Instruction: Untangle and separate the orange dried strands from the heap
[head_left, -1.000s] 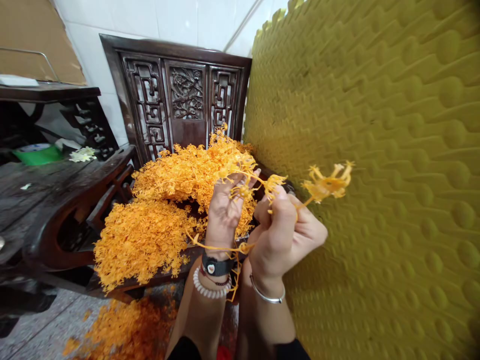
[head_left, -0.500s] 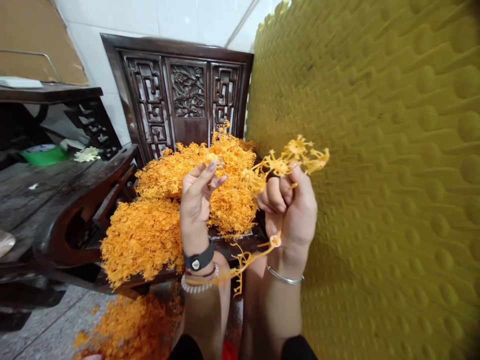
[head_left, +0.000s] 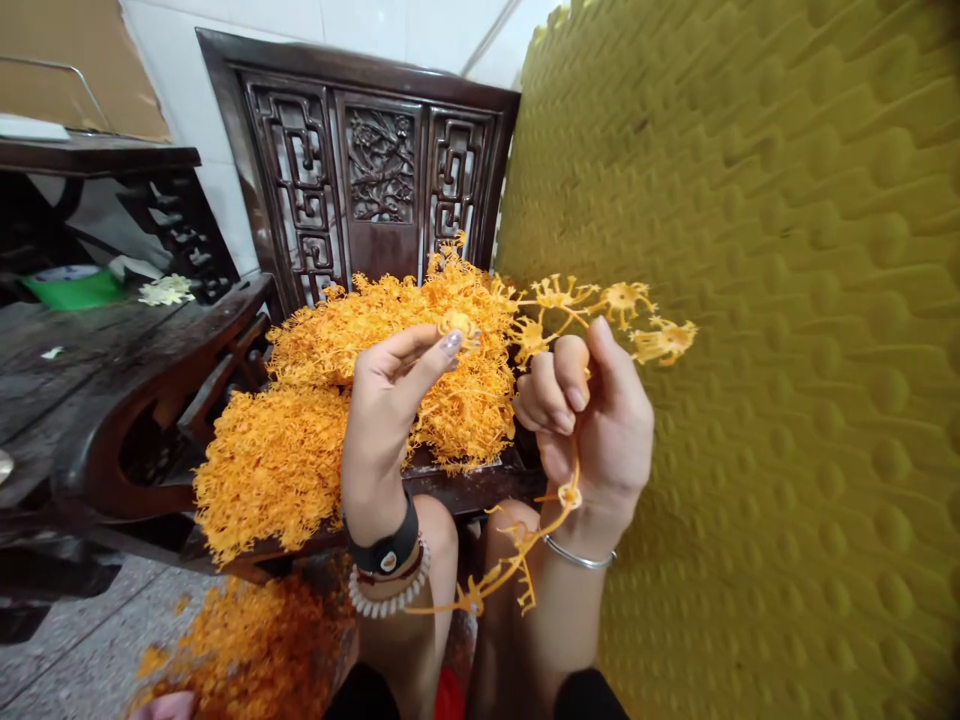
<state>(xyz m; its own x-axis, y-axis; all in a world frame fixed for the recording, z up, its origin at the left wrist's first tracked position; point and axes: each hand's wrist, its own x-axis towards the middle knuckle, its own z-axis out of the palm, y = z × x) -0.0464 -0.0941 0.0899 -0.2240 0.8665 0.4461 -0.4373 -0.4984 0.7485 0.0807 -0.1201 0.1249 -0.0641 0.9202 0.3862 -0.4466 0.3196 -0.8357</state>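
Note:
My right hand [head_left: 600, 430] is closed around an orange branched plastic stem [head_left: 559, 515]. Its flower-like spiky heads [head_left: 624, 300] fan out above the fist, and the thin lower end hangs below toward my left wrist. To the left of it, my left hand [head_left: 382, 410] pinches a small pale orange flower piece [head_left: 459, 328] between thumb and fingertips. Behind both hands lies a large heap of the same orange pieces [head_left: 360, 325] on a dark wooden chair, with a lower clump [head_left: 274, 465] toward the front left.
A carved dark chair back [head_left: 382, 250] stands against the white tiled wall. An upright yellow foam mat [head_left: 750, 350] rises close on the right. At left, a dark wooden seat holds a green tape roll [head_left: 75, 290] and a pale flower [head_left: 166, 290]. More orange pieces [head_left: 247, 640] lie below.
Both hands have drawn slightly apart, the left hand turning inward with the small piece in its pinch. The stem in the right hand has shifted a little to the right.

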